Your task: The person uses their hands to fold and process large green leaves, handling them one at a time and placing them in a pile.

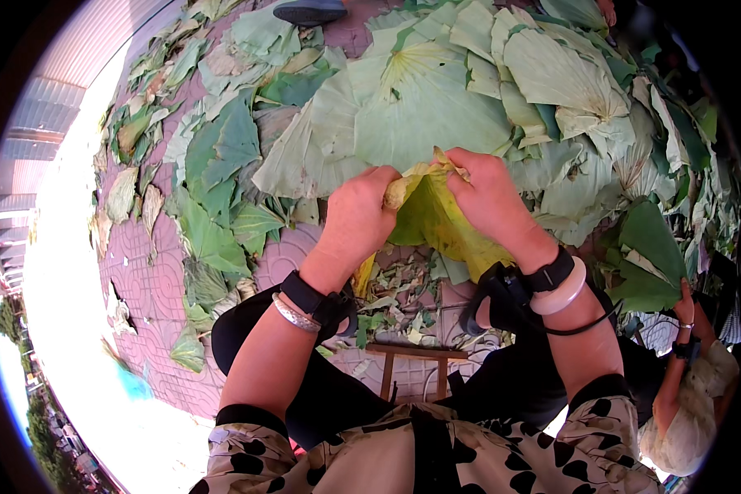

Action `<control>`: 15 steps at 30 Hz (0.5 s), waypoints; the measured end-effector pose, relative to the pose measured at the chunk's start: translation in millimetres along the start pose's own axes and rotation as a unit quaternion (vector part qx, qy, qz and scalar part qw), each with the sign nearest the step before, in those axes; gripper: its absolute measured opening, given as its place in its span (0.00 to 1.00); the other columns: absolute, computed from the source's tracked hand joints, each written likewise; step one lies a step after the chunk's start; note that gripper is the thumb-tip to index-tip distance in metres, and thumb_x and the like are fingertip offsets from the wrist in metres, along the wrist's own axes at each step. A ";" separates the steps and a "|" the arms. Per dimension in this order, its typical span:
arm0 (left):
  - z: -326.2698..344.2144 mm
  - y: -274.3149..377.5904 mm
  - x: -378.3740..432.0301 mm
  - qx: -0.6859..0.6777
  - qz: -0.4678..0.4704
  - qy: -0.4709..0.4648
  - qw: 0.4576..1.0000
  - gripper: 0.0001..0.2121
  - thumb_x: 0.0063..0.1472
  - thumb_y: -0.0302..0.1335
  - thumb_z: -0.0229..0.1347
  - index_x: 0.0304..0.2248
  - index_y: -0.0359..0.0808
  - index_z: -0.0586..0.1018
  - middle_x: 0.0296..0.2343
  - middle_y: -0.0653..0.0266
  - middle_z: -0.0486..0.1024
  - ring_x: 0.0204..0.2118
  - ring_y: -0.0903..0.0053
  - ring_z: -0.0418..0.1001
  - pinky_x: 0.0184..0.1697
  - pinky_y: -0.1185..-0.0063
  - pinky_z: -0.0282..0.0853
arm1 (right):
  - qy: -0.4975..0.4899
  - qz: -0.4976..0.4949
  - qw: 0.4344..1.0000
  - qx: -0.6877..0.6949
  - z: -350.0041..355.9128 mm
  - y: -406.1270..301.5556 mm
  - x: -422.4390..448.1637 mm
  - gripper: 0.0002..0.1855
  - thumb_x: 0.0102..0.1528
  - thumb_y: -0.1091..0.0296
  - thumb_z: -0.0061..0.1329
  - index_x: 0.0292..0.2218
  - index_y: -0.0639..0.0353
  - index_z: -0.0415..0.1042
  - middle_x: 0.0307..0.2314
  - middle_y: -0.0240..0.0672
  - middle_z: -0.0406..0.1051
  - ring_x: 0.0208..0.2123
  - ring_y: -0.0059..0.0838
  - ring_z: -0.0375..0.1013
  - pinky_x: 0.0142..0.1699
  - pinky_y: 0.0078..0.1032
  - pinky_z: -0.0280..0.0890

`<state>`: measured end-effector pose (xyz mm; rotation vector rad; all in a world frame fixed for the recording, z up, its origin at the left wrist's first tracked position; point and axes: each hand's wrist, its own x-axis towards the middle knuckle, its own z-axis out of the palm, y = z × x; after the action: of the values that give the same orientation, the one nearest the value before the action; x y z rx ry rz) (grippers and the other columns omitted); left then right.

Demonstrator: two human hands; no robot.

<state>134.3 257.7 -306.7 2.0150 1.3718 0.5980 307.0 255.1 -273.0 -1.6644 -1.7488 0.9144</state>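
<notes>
A yellowing lotus leaf point(435, 210) hangs between my two hands, its pale dry edge pinched at the top. My left hand point(367, 207) grips the edge on one side, fingers curled over it. On the other side, my right hand point(485, 185) holds the same edge between thumb and fingers, a brown tip poking up beside the thumb. Directly beyond my hands lies a broad pale-green lotus leaf point(420, 105) on the heap. Leaf scraps point(401, 281) litter the paving below, between my feet.
Overlapping lotus leaves point(562, 80) pile up ahead and to the right. Loose leaves point(216, 160) cover the pink paving point(145, 259) at left. A wooden stool point(417, 353) shows between my legs. At right, another person's hand point(685, 302) holds a green leaf point(648, 259). A shoe point(310, 11) stands at the far edge.
</notes>
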 end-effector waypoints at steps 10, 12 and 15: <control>-14.3 6.0 8.1 -0.081 -0.032 0.051 0.995 0.08 0.45 0.21 0.46 0.28 0.34 0.67 0.22 0.50 0.69 0.27 0.54 0.67 0.28 0.67 0.61 | -0.043 0.024 0.995 0.090 10.9 -7.9 9.9 0.10 0.46 0.68 0.45 0.31 0.63 0.68 0.21 0.43 0.69 0.22 0.34 0.68 0.30 0.25 0.62; -19.9 3.4 7.5 -0.146 -0.049 0.020 0.988 0.07 0.46 0.21 0.44 0.29 0.33 0.68 0.20 0.56 0.68 0.25 0.67 0.66 0.27 0.74 0.60 | -0.076 0.033 0.988 0.134 8.6 -11.5 12.0 0.14 0.45 0.63 0.49 0.32 0.63 0.69 0.20 0.37 0.69 0.22 0.26 0.67 0.30 0.21 0.61; -26.9 -3.5 7.1 -0.218 -0.066 -0.030 0.973 0.08 0.46 0.21 0.43 0.29 0.32 0.68 0.19 0.65 0.66 0.24 0.82 0.64 0.27 0.82 0.58 | -0.135 0.031 0.975 0.175 2.0 -13.9 14.0 0.17 0.43 0.62 0.52 0.32 0.64 0.69 0.21 0.32 0.69 0.23 0.19 0.66 0.32 0.19 0.61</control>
<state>116.6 271.6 -290.0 1.5664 1.2035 0.7030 295.8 268.7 -264.1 -1.4215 -1.5893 1.4427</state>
